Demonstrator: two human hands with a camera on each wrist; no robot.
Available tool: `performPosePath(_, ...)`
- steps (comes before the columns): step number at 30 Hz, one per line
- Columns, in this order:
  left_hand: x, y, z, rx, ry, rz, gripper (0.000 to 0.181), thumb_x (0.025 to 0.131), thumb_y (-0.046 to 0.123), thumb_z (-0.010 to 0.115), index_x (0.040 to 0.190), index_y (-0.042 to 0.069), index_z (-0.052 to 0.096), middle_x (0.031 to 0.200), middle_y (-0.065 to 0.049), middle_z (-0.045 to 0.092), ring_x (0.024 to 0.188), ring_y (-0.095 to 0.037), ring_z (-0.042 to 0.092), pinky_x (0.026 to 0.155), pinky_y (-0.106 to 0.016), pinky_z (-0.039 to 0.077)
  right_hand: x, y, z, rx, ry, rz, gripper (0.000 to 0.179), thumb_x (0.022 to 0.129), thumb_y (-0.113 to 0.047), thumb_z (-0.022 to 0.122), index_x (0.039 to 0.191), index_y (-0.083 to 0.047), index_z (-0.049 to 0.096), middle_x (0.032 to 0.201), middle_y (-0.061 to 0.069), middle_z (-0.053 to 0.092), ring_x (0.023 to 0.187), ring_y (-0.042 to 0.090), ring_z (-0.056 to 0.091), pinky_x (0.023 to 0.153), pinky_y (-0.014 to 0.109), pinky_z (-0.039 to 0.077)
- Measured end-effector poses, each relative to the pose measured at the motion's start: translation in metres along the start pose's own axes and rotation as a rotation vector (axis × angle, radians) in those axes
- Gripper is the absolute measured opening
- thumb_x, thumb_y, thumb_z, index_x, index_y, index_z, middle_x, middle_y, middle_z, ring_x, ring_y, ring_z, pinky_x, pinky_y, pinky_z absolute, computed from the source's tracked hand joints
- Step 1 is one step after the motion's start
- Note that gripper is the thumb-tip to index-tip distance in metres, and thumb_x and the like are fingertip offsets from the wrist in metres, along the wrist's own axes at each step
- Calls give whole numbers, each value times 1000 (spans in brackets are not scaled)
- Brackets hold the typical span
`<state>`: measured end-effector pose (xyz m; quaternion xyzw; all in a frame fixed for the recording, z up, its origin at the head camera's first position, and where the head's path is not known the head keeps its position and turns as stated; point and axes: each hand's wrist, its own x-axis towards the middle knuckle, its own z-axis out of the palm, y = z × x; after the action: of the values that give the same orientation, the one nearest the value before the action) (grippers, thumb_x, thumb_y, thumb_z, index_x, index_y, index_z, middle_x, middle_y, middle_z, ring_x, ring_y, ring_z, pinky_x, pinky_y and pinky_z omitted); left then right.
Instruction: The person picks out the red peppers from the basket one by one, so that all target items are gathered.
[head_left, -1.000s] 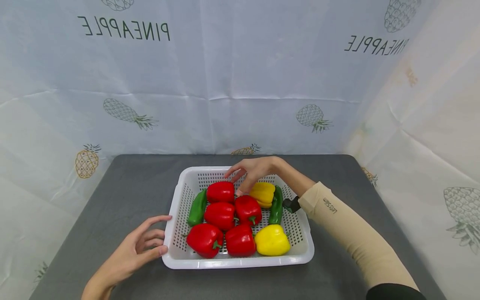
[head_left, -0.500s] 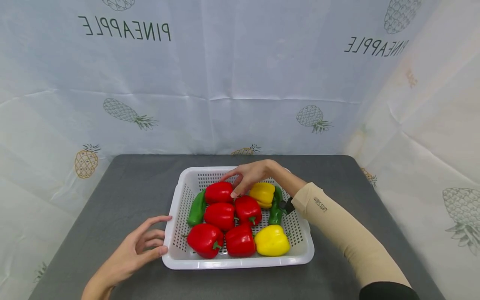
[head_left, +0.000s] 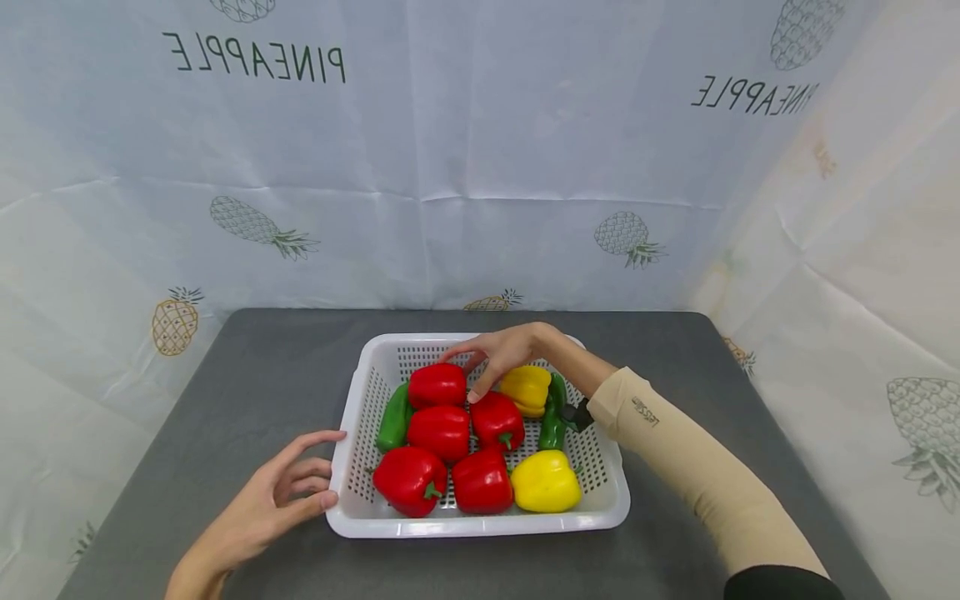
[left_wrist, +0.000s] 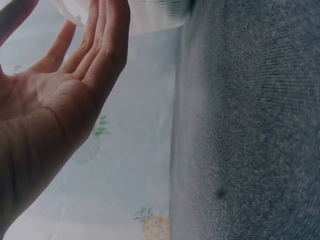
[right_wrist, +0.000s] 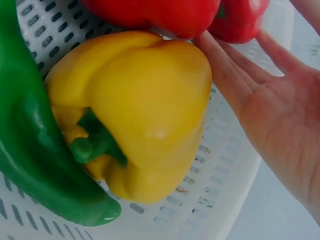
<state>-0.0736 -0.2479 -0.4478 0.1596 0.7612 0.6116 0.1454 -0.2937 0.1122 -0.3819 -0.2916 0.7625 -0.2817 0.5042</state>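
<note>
Both hands are at a white perforated basket [head_left: 480, 527] in the head view. My left hand [head_left: 258, 500] has its fingertips and thumb tip right at the basket's left rim, fingers loosely bent. Over the back of the basket, my right hand [head_left: 506, 354] touches the rearmost red bell pepper [head_left: 437, 385], fingers behind it and thumb near its right end. In the right wrist view those fingers [right_wrist: 240, 75] look fairly straight against the red pepper. Close to that hand lie a yellow bell pepper [right_wrist: 145, 110] and a long green pepper [right_wrist: 35, 135].
Several more red bell peppers [head_left: 410, 481] fill the basket's middle and front. A second yellow bell pepper [head_left: 546, 481] sits front right, another green pepper [head_left: 394, 418] along the left side. The basket stands on a dark grey table [head_left: 292, 367], with pineapple-print cloth [head_left: 420, 125] behind.
My right hand has moved left and slightly down onto the rearmost red bell pepper, which has shifted a little left. The left hand holds its place at the rim.
</note>
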Motion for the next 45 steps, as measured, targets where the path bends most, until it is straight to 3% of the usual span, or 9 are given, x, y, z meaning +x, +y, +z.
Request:
performPosePath(8, -1, 1, -1, -4, 5, -57, 67, 103, 5, 70, 161, 4, 37, 123, -7, 78, 105, -17, 78, 88, -27, 64, -3, 6, 2, 55, 1, -89, 83, 95, -21, 77, 167, -30, 37, 166, 6, 47, 157, 30, 40, 110, 47, 58)
performPosePath(13, -1, 1, -1, -3, 8, -74, 68, 103, 6, 71, 161, 4, 36, 124, -10, 77, 105, -17, 78, 88, -27, 64, -4, 5, 6, 86, 15, -104, 85, 93, -19, 78, 166, -29, 37, 165, 7, 47, 155, 30, 40, 110, 48, 58)
performPosePath(20, -1, 2, 0, -2, 7, -68, 67, 103, 6, 70, 161, 4, 37, 122, -9, 77, 105, -17, 78, 88, -26, 63, -3, 3, 14, 145, 82, -125, 84, 92, -18, 78, 165, -28, 38, 164, 9, 47, 150, 35, 49, 110, 52, 58)
performPosePath(27, -1, 0, 0, 3, 13, -41, 66, 102, 4, 70, 160, 4, 38, 121, -6, 78, 104, -18, 78, 88, -26, 63, -2, 0, 20, 159, 121, -120, 81, 92, -18, 79, 161, -26, 37, 162, 9, 49, 153, 31, 43, 110, 51, 58)
performPosePath(30, -1, -1, 0, 4, 11, -43, 67, 103, 4, 70, 161, 4, 37, 122, -4, 78, 104, -18, 78, 88, -26, 63, -3, 0, 21, 153, 134, -121, 79, 94, -19, 78, 161, -26, 37, 164, 11, 46, 144, 30, 54, 107, 47, 60)
performPosePath(33, -2, -1, -1, 3, 7, -50, 67, 103, 5, 70, 161, 4, 36, 122, -3, 78, 105, -17, 78, 89, -26, 63, -2, 2, 23, 134, 158, -138, 75, 97, -18, 77, 160, -23, 37, 165, 14, 45, 123, 27, 68, 96, 38, 62)
performPosePath(38, -2, -1, -1, 6, 9, -52, 67, 103, 5, 70, 161, 4, 36, 122, -5, 78, 105, -17, 78, 88, -26, 63, 0, 4, 27, 91, 240, -196, 66, 98, -15, 77, 154, -17, 42, 159, 18, 52, 90, 23, 69, 79, 30, 61)
performPosePath(45, -1, -2, -1, 0, 6, -52, 67, 104, 5, 69, 161, 4, 36, 121, 0, 78, 105, -17, 78, 88, -25, 63, 4, 2, 32, 41, 326, -231, 60, 97, -13, 79, 148, -12, 47, 153, 21, 58, 88, 26, 73, 80, 33, 64)
